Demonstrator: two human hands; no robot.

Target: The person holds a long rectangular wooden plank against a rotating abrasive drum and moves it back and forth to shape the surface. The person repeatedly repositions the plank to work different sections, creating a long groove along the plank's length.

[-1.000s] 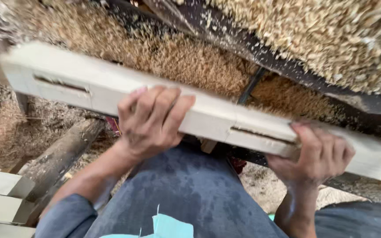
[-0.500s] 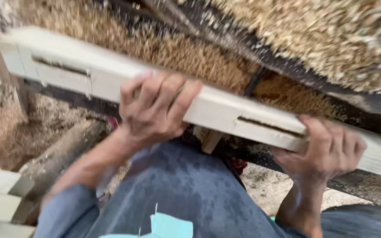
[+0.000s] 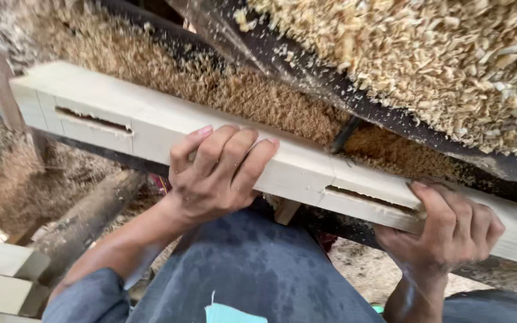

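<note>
Pale wooden beam (image 3: pixel 306 170) with two slots already cut, gripped by left hand (image 3: pixel 216 173) mid-length and right hand (image 3: pixel 450 230) near one slot; sawdust (image 3: pixel 426 66) heaped behind.

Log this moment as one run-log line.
left hand: grips pale wooden beam mid-length | right hand: grips beam by right slot | second slot near left end | sawdust behind
</note>
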